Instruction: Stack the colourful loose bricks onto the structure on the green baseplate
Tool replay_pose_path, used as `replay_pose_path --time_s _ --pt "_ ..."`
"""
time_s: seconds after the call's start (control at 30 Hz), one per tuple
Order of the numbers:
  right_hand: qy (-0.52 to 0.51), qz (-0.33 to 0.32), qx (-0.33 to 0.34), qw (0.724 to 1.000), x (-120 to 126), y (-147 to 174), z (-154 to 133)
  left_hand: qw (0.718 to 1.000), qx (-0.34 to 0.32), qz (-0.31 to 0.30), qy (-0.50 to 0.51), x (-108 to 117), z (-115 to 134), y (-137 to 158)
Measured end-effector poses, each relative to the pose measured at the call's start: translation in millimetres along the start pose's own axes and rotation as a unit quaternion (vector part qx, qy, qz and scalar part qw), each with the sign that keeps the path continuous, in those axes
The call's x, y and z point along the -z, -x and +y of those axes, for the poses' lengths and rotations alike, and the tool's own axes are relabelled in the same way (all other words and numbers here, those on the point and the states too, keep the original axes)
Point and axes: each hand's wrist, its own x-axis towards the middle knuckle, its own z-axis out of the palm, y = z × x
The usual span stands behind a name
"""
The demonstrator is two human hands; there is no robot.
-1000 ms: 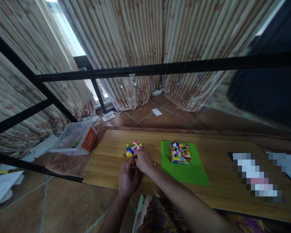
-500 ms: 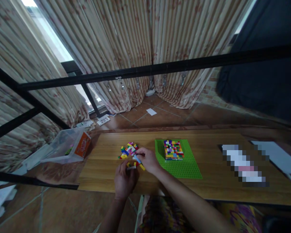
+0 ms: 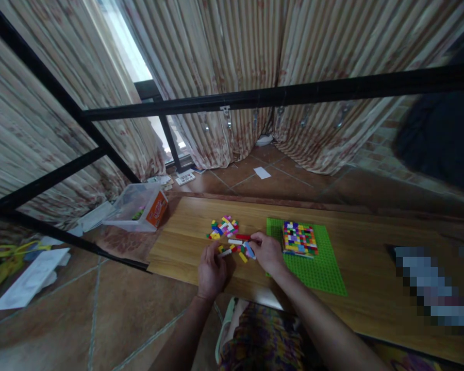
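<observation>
My left hand point(image 3: 212, 272) is closed, its fingertips on a narrow white brick point(image 3: 225, 253) at the table's front. My right hand point(image 3: 268, 253) pinches a light blue brick point(image 3: 249, 250) just left of the green baseplate. A long red brick point(image 3: 243, 237) and another white brick point(image 3: 235, 241) lie by its fingertips. Between the hands are small loose bricks, among them a yellow brick point(image 3: 243, 257). Farther back is a mixed brick pile point(image 3: 224, 226). On the green baseplate point(image 3: 317, 281) sits a square block of many-coloured bricks point(image 3: 300, 239).
The wooden table point(image 3: 174, 237) runs left to right. A clear plastic box point(image 3: 129, 224) with an orange label stands beyond its left end. A black metal rail point(image 3: 247, 104) crosses before the curtains. A blurred-out object point(image 3: 433, 288) lies at the right.
The view has swung left, so things appear farther right. My right hand has drawn back toward the baseplate with the light blue brick, baring the red and white bricks. My left hand stays by its white brick.
</observation>
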Motion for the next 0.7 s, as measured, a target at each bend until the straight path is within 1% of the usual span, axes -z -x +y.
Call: replay_pose_path --time_s 0.1,0.2,0.3,0.4,0.5,0.53,0.6,0.67,0.7 --pt "0.049 -0.007 0.025 0.998 1 2 -5 1.0 0.0 -0.003 0.007 1 0 1" --pt "0.112 -0.02 0.081 0.99 1 7 -9 1.0 -0.001 -0.01 0.02 2 0 1" --pt "0.148 -0.032 0.126 0.98 -1 12 -10 0.999 0.001 -0.023 0.036 4 3 1" --pt "0.156 -0.033 0.136 0.978 -3 11 -7 0.998 0.009 -0.038 0.053 6 7 2" --pt "0.138 -0.022 0.132 0.981 -3 8 -4 0.996 0.015 -0.045 0.081 9 9 4" --pt "0.128 -0.018 0.131 0.983 -3 8 -3 0.995 0.021 -0.037 0.092 10 9 3" --pt "0.101 -0.007 0.13 0.986 0 9 -2 0.994 0.043 -0.001 0.1 12 5 -1" --pt "0.073 0.001 0.136 0.988 4 12 -2 0.994 0.069 0.038 0.079 13 -3 -10" --pt "0.06 0.005 0.14 0.988 6 15 -2 0.994 0.077 0.049 0.058 14 -8 -16"
